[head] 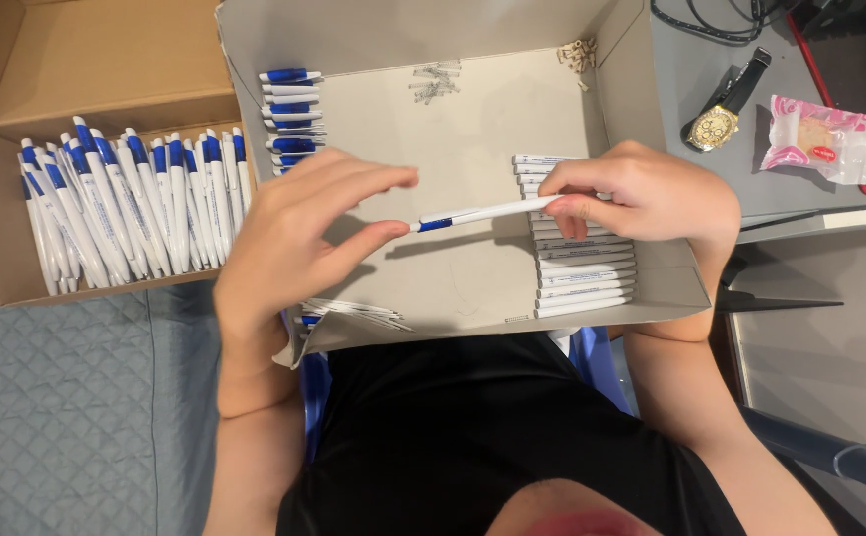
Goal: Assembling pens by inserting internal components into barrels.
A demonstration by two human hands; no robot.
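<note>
My right hand [641, 194] pinches the white barrel end of a white pen with a blue tip [482, 212], held level over a shallow grey cardboard box [472, 278] on my lap. My left hand [299, 233] touches the pen's blue tip with thumb and index finger. Under my right hand lies a row of white pen barrels [584, 273]. Blue-and-white pens [289, 114] are stacked along the box's left side, partly hidden by my left hand. Small springs [435, 81] lie at the far end of the box.
A brown cardboard box [16, 199] at the left holds several finished blue-and-white pens [130, 203] in a row. On the grey table at the right lie a gold wristwatch [723, 117], a pink wrapped snack [818, 137] and cables [711, 22]. A grey quilted surface [56, 417] lies below left.
</note>
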